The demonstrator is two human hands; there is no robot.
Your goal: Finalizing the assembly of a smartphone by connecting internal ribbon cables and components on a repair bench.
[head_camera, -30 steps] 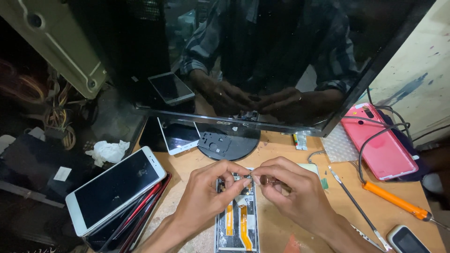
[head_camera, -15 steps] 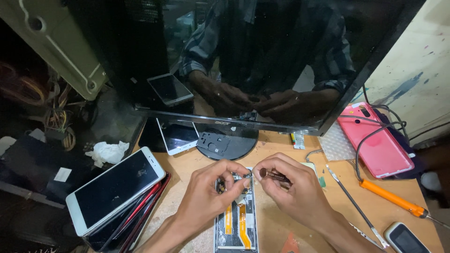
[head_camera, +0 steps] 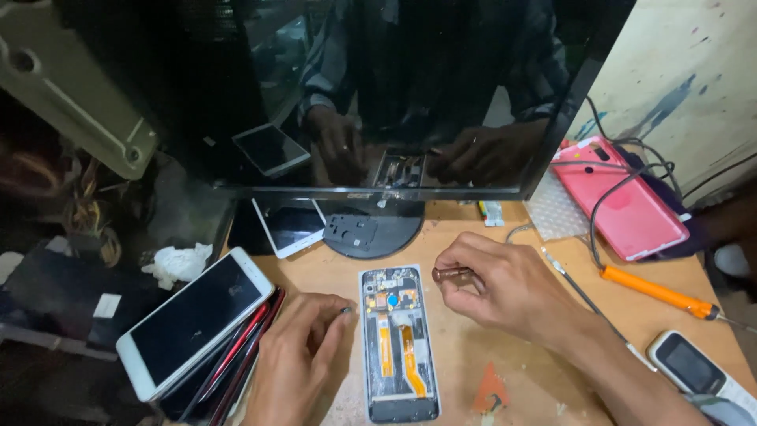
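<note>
Both hands have just come apart from where they met a moment ago over the top of the opened phone [head_camera: 399,344], which now lies uncovered, face down and flat on the wooden bench [head_camera: 461,371] between them, so the fine work at its upper edge seems to have paused or finished. The left hand [head_camera: 303,359] has drawn back to the phone's left side, thumb and forefinger pressed together on something tiny and dark (a screw, perhaps; too small to tell). The right hand [head_camera: 505,285] sits up and to the right, fingers curled and pinching a small screwdriver [head_camera: 451,274] with a dark, brownish metal barrel, its end pointing left just above the phone's top corner. The phone's back is off: grey metal frame, small shiny shields near the top, two orange ribbon cables running down the middle. Left of it a stack of phones [head_camera: 197,323] leans, the top one white-edged with glossy black glass. Farther right lie an orange-handled tool [head_camera: 650,290] and a pink phone [head_camera: 623,201] draped with black wires. Beyond, a monitor [head_camera: 378,95] stands on a round base, its dark screen mirroring the hands.
</note>
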